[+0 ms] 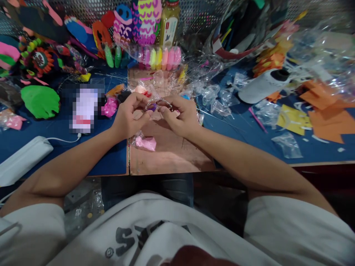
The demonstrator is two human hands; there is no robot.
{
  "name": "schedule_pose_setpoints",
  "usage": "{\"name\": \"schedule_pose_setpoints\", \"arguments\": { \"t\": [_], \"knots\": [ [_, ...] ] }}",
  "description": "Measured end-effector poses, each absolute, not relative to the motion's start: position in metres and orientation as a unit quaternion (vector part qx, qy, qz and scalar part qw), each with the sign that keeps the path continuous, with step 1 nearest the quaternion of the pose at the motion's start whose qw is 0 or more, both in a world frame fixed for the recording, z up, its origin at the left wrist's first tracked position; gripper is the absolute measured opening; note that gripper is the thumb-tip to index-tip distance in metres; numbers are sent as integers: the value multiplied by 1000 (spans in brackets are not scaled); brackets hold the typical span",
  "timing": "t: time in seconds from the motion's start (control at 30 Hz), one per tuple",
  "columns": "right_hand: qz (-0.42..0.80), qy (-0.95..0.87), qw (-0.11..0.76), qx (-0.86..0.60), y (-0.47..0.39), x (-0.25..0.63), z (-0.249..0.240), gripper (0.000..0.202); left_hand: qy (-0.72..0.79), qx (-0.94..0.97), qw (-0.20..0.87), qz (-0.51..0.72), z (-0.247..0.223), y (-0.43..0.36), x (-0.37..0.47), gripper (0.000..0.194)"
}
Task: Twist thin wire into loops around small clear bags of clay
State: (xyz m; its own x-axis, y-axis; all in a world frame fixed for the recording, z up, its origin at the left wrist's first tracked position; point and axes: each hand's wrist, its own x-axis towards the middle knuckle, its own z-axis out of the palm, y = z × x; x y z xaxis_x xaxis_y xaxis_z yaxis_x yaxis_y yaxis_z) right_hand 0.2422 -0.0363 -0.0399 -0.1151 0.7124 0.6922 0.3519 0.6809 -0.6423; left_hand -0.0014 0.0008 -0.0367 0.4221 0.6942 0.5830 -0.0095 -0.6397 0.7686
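Over the brown board (172,159), my left hand (128,116) and my right hand (181,115) meet with bent fingers. Between them they pinch a small clear plastic bag (160,102) with a purple lump (151,107) in it, which looks like modelling clay. The fingers partly hide the bag, so I cannot tell whether it is sealed. Just below my left hand lies a bag of pink clay (146,143). A bright pink packet (109,107) sits at my left wrist's far side. Pale and red clay (142,91) shows behind my fingertips.
A row of coloured clay sticks (162,59) stands at the back beside a bottle (169,24). To the left are a phone (84,109), a white power bank (24,157) and green clay (40,100). Rightward lie a white bottle (262,87), crumpled wrappers and orange sheets (330,122).
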Motion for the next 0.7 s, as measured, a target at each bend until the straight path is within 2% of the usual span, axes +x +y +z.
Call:
{"name": "schedule_pose_setpoints", "arguments": {
  "t": [0.37, 0.57, 0.7],
  "knots": [
    [215, -714, 548, -378, -38, 244, -44, 44, 180, 774, 345, 500, -45, 10, 1, 45],
    [167, -732, 548, -369, -38, 244, -42, 37, 199, 758, 365, 502, -46, 9, 1, 64],
    [172, -727, 556, -363, -37, 243, -42, 48, 242, 731, 376, 516, -38, 6, 1, 67]
  ]
}}
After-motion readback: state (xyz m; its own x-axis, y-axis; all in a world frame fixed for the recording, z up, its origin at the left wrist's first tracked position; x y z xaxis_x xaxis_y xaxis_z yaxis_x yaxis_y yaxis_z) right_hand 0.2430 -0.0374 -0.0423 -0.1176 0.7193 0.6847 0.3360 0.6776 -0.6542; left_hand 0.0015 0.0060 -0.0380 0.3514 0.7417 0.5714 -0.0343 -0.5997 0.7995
